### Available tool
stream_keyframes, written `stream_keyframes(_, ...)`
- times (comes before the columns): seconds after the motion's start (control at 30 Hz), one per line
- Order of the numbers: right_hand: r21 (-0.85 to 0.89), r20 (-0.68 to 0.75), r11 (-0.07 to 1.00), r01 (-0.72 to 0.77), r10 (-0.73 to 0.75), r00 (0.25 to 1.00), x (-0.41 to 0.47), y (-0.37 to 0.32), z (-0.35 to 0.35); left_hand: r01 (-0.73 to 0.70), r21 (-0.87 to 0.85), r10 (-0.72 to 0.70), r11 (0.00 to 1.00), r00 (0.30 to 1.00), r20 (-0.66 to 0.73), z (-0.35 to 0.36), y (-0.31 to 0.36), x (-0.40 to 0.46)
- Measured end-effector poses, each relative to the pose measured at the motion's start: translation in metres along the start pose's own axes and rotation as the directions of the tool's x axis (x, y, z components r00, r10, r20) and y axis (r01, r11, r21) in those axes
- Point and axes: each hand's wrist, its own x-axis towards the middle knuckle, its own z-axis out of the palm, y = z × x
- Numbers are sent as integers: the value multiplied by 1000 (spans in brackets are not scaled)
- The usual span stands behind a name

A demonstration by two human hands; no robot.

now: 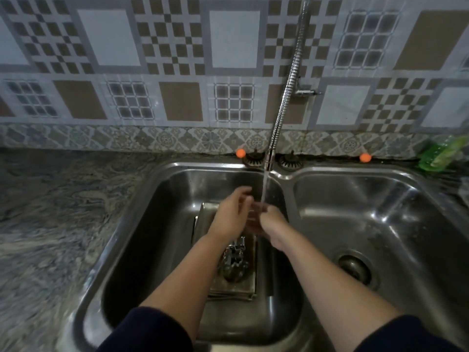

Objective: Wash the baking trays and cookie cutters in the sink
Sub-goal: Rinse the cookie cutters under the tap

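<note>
Sink: stainless steel, two rounded basins, glossy with streaks of reflected light; the right basin has a round metal drain.
Trays: flat, rectangular, dull metal, stacked on the floor of the left basin.
Cutters: small shiny metal shapes heaped on the trays, between the forearms; individual outlines too blurred to name.
Tap: ribbed flexible chrome hose off the wall, a thin stream of water falling onto the hands.
Left hand: over the left basin, fingers straight and loosely spread, touching the right hand under the stream.
Right hand: fingers curled inward against the left; whether it holds anything, cannot tell.
Counter: swirled grey stone.
Wall: glossy tiles in brown, white and grey checks and grids.
Bottle: green plastic, far right; label unreadable.
Writing: none legible.
</note>
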Motion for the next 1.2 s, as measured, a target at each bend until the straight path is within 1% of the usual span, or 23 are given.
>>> stream_keyframes(0.03,-10,11,1000,-14,14,1000,-1,9,6,62,43,-63,997,998,5,3,-19,-6)
stream_keyframes(0.07,-45,12,999,-10,11,1000,-1,19,12,132,121,-136,984,990,27,6,-36,-12)
stream_keyframes(0.1,-115,-1,993,-1,1,1000,2,28,17,209,221,-226,953,972,57,10,-55,-17)
stream_keyframes(0.13,-222,-13,975,13,-16,1000,5,37,20,292,317,-334,902,939,86,13,-70,-22)
stream_keyframes(0.17,-328,-10,944,26,-30,999,7,44,24,367,372,-431,853,896,106,15,-83,-27)
stream_keyframes(0.2,-412,2,910,41,-44,999,10,51,27,420,393,-499,818,858,123,17,-94,-30)
stream_keyframes(0.23,-468,18,882,51,-48,999,14,58,31,445,396,-531,803,836,139,19,-103,-32)
stream_keyframes(0.27,-509,36,858,61,-49,998,18,64,34,448,403,-539,798,830,145,20,-109,-32)
stream_keyframes(0.33,-613,55,785,91,-72,996,24,75,41,451,384,-526,806,842,115,23,-120,-32)
stream_keyframes(0.4,-688,19,718,108,-130,991,28,79,44,467,292,-514,835,851,106,24,-119,-31)
stream_keyframes(0.47,-712,-35,691,123,-210,977,26,73,41,452,228,-483,863,869,107,24,-111,-29)
stream_keyframes(0.53,-676,-40,714,182,-282,959,22,59,35,400,204,-421,893,904,70,23,-98,-23)
stream_keyframes(0.63,-536,-96,811,235,-335,937,12,36,20,316,109,-321,942,946,31,21,-68,-18)
stream_keyframes(0.7,-431,-126,865,259,-342,931,4,27,8,273,14,-273,962,962,20,21,-51,-18)
stream_keyframes(0.77,-355,-128,906,229,-289,949,-3,26,0,239,-75,-237,968,971,35,26,-41,-20)
stream_keyframes(0.8,-326,-128,924,201,-254,959,-5,27,-1,246,-172,-239,954,969,60,29,-37,-22)
stream_keyframes(0.87,-255,-138,950,179,-219,966,-7,29,-1,327,-380,-296,865,945,140,34,-28,-26)
stream_keyframes(0.9,-215,-159,958,188,-225,961,-7,28,0,367,-445,-333,817,930,155,35,-24,-26)
stream_keyframes(0.93,-185,-186,963,196,-230,955,-7,26,0,379,-482,-352,790,924,149,36,-22,-26)
stream_keyframes(1.0,-122,-227,975,184,-208,951,-7,21,-3,358,-505,-337,786,932,136,37,-17,-27)
stream_keyframes(1.1,16,-197,993,121,-115,974,-6,17,-11,277,-426,-297,861,955,20,35,-16,-30)
stream_keyframes(1.13,37,-177,995,90,-82,981,-5,18,-11,263,-423,-296,867,955,-14,34,-17,-31)
stream_keyframes(1.2,12,-178,998,69,-66,982,-3,21,-13,240,-490,-284,838,959,-15,33,-15,-32)
